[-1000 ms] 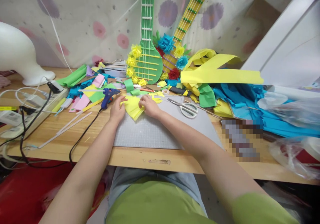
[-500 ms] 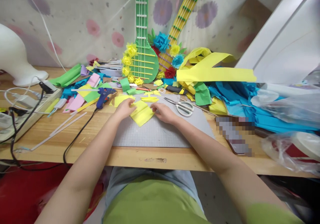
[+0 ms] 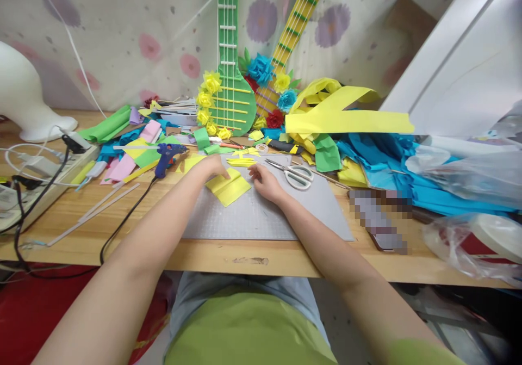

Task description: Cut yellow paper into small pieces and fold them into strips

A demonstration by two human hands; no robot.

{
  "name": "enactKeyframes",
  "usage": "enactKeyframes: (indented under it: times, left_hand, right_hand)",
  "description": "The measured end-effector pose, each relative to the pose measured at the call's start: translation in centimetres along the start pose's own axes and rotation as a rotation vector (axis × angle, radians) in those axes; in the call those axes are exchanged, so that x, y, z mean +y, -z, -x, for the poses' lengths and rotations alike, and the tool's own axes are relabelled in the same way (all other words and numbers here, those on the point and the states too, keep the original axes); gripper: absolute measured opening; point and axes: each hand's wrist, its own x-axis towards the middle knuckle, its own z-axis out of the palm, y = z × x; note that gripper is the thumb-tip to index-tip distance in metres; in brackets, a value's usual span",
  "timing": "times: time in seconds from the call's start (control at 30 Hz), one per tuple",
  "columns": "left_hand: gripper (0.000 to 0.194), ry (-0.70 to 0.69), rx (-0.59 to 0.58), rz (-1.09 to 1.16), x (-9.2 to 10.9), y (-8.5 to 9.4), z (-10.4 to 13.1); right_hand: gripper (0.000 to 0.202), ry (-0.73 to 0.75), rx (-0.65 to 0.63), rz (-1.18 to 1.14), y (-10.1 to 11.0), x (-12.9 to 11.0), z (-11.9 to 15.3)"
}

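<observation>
A folded yellow paper piece (image 3: pixel 229 186) lies on the grey cutting mat (image 3: pixel 261 212). My left hand (image 3: pixel 212 167) presses on its upper left corner with the fingers down on the paper. My right hand (image 3: pixel 264 181) rests on the mat just right of the paper, fingertips at its right edge, holding nothing. White-handled scissors (image 3: pixel 291 173) lie on the mat to the right of that hand. A blue glue gun (image 3: pixel 166 155) sits left of my left hand.
Piles of yellow, green, blue and pink paper scraps cover the back of the wooden table (image 3: pixel 61 218). Two paper guitars (image 3: pixel 230 82) with paper flowers lean on the wall. A power strip (image 3: pixel 36 180) with cables sits left; plastic bags (image 3: pixel 468 240) lie right.
The yellow paper has gone from being held up and folded between both hands to lying flatter on the mat. My left hand now presses it; my right hand has drawn slightly off it.
</observation>
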Motion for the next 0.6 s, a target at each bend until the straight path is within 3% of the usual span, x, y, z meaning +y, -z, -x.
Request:
enactKeyframes:
  times: [0.1,0.17,0.37,0.6]
  left_hand:
    - [0.037,0.074,-0.255,-0.216,0.9,0.4,0.8]
    - [0.038,0.07,-0.315,-0.253,1.3,0.7,1.3]
    - [0.034,-0.009,-0.307,-0.174,1.7,1.4,2.3]
    - [0.027,0.067,-0.348,0.073,2.1,0.4,2.9]
  right_hand:
    - [0.048,0.009,-0.005,0.041,0.2,-0.3,0.4]
    - [0.049,0.059,-0.039,0.09,0.2,-0.7,0.6]
    - [0.038,0.188,-0.135,0.205,-0.4,-1.1,0.5]
    - [0.04,0.228,-0.18,0.307,-0.9,-0.7,0.2]
